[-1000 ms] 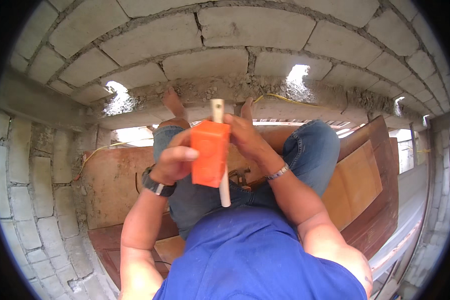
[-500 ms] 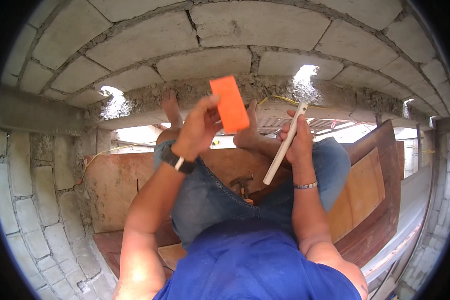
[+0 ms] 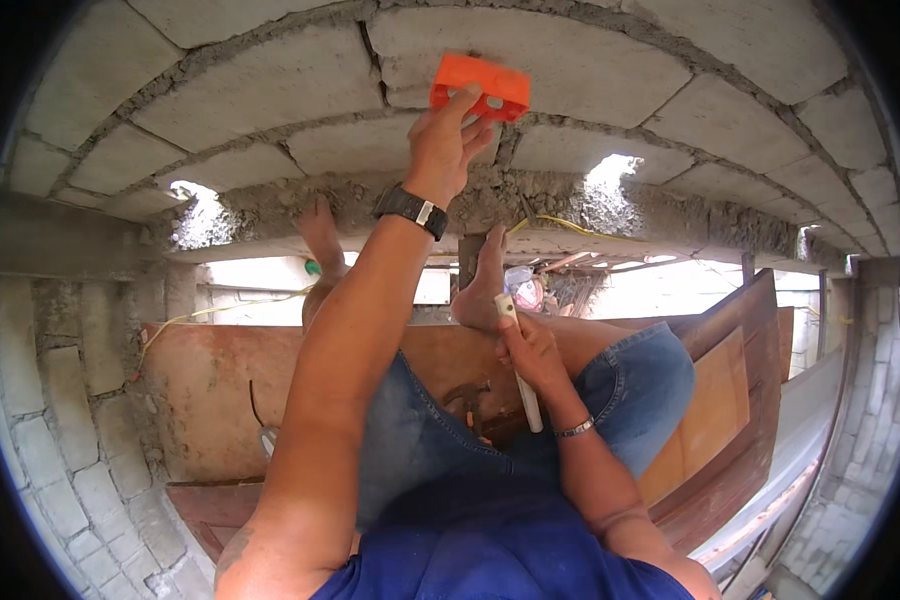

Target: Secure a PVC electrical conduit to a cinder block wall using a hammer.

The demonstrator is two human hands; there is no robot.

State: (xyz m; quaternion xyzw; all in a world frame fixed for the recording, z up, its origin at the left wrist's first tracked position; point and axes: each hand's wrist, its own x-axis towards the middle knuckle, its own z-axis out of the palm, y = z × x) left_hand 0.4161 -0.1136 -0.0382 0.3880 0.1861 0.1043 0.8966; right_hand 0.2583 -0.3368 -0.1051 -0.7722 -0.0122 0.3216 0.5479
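Note:
My left hand [image 3: 441,150] is raised at the block wall [image 3: 570,55], holding an orange plastic box [image 3: 480,73] with round holes against or very near the blocks; I cannot tell if they touch. Low over my lap, my right hand [image 3: 530,352] grips a long, pale stick or tube [image 3: 529,410] with a small hole near its top end. A claw hammer [image 3: 468,394] lies between my legs, partly in shadow.
I sit on reddish wooden boards [image 3: 210,400] with bare feet against a rough concrete ledge [image 3: 670,222], where a yellow cord [image 3: 585,230] runs. Jagged holes [image 3: 608,190] pierce the wall. Block walls flank both sides; scrap materials [image 3: 525,288] show below the ledge.
My left hand has carried the orange box up and forward to the wall, turning it sideways. My right hand has taken the pale stick away from the box and lowered it toward my lap.

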